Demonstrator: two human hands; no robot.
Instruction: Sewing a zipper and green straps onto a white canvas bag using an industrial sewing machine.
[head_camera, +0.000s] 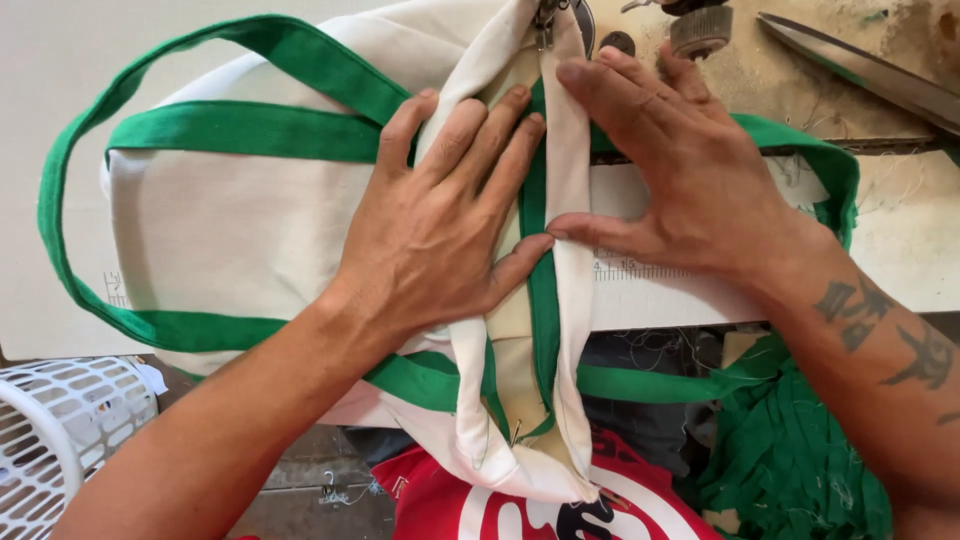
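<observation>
— Status? Left hand (440, 230) and right hand (690, 180), fingers spread flat, grip nothing; they press the cream canvas bag with green webbing straps (250, 220) at the sewing table's (900, 250) front edge.

— Advice: keep the green centre tape (538, 200) straight beneath the needle (548, 25).

**Count of things around the cream canvas bag**

One cream canvas tote bag with green webbing trim (250, 220) lies on the sewing table, and everything else is placed from it. Two bare hands press on the bag: one left hand (440, 235) and one right hand (690, 170). One green webbing loop handle (60, 200) curves out at the bag's left. One white plastic lattice basket (60, 430) sits below the bag's left corner. One heap of green webbing strips (790, 460) lies below the bag's right side. One pair of metal shears (870, 70) rests above and right of the bag
</observation>
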